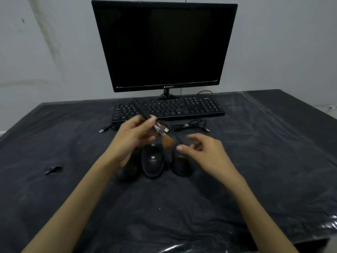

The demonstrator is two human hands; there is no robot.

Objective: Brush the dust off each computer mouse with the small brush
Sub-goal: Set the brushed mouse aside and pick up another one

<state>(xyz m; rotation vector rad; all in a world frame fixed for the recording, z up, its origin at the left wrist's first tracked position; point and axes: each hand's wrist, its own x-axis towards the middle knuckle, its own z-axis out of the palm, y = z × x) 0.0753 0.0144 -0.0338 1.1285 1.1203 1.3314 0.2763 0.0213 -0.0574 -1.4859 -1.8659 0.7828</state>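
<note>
We see three mice in a row on the dark cloth (255, 161), and our judgement is that the brushing is at or near its start: nothing here tells us that any mouse has been cleaned, and the cloth's pale smudges give no clue either way. All three may be left to do. The left hand (131, 141) grips the brush (145, 115) by its black handle, thumb and fingers curled round it, the handle slanting up and away from that hand and the orange bristles pointing down toward the right hand (202, 154). The bristles hang above the gap between the middle mouse (152, 161) and the right mouse (180, 166), touching neither as far as we can tell; motion blur makes this uncertain. The right hand hovers with fingers loosely spread and holds nothing, its thumb and fingertips just over the front of the right mouse, perhaps to steady it. The left mouse (126, 173) lies under the left hand's wrist, partly hidden. Beyond both hands lie coiled cables (189, 126), then a keyboard (182, 107) and a dark monitor (164, 46).
</note>
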